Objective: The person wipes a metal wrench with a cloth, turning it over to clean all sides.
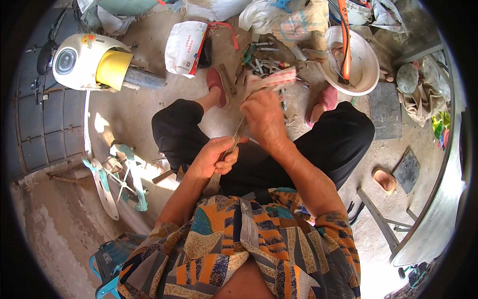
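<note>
My left hand [214,159] is closed around a long, narrow tool [239,130], which slants up and away from my lap. Its broad, worn end [212,185], apparently wooden, sticks out below the fist near my shirt. My right hand [263,114] grips a red-and-white checked cloth [276,79] at the tool's far end. That hand is slightly blurred, and the cloth and fingers hide the tip, so its exact kind cannot be told. Beyond the cloth, a heap of wrenches and other hand tools [266,66] lies on the concrete floor between my feet.
A white basin [368,73] with an orange-shafted tool [345,45] stands at front right. A white printed sack [186,46] and a white-and-yellow vehicle front [84,61] are at front left. A metal-edged table [429,228] borders the right; a slipper [384,180] lies near it.
</note>
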`<action>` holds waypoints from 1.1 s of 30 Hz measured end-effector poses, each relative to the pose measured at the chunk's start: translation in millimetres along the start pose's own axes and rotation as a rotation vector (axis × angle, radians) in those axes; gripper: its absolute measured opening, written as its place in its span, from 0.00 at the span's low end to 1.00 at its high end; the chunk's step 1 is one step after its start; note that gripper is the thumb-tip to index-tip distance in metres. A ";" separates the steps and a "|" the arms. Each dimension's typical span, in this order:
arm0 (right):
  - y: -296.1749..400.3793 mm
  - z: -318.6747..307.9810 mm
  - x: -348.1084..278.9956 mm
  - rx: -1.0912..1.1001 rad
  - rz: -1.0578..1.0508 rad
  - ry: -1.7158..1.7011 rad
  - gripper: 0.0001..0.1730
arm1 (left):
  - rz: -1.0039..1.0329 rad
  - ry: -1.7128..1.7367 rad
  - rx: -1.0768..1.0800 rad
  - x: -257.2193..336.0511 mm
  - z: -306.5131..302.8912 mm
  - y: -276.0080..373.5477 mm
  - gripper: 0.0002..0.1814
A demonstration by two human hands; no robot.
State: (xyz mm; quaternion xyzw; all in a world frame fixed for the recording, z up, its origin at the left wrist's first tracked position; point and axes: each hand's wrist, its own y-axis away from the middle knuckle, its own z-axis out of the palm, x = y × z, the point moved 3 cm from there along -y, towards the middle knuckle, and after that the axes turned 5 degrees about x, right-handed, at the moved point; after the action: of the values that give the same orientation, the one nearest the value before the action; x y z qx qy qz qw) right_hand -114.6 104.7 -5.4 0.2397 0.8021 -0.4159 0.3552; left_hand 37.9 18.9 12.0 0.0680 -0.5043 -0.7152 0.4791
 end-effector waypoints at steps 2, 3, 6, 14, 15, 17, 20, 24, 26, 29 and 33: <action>10.5 5.3 -15.8 -0.048 0.006 -0.115 0.06 | 0.049 -0.006 0.012 -0.3 -5.2 -5.5 0.15; 13.8 8.3 -21.8 -0.072 0.009 -0.172 0.06 | 0.073 -0.010 0.018 0.1 -5.5 -7.5 0.15; 13.2 12.2 -23.8 -0.141 0.014 -0.208 0.06 | 0.065 -0.003 0.081 3.4 -0.6 -4.9 0.16; -20.7 -4.9 5.9 0.076 -0.072 0.119 0.03 | 0.021 -0.094 0.038 5.8 3.2 8.2 0.17; -27.0 -9.4 8.3 0.127 -0.080 0.182 0.03 | 0.014 -0.112 0.029 6.8 1.7 10.6 0.18; -33.3 -10.3 26.2 0.154 -0.030 0.159 0.03 | -0.016 -0.138 0.000 4.0 -1.9 15.7 0.19; -27.7 2.7 58.4 -0.070 0.610 -0.339 0.07 | -0.030 -0.170 -0.009 2.8 -1.6 21.5 0.19; -26.0 7.6 62.6 0.113 0.764 -0.683 0.11 | -0.010 -0.169 -0.014 2.3 -1.9 23.0 0.19; -20.7 9.0 66.2 0.224 0.901 -0.881 0.10 | -0.013 -0.177 -0.010 1.6 -0.6 22.4 0.19; -8.0 17.6 83.5 0.493 1.110 -1.174 0.10 | -0.018 -0.200 0.006 1.1 4.1 20.8 0.19; -1.4 14.7 84.2 0.706 1.308 -1.385 0.10 | 0.002 -0.222 0.029 0.0 5.3 20.9 0.19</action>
State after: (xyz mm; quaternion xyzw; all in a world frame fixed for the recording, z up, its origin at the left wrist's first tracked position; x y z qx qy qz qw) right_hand -163.4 99.1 -75.4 0.4293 -0.0372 -0.4005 0.8087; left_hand 47.7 21.7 31.0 -0.0052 -0.5648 -0.7103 0.4200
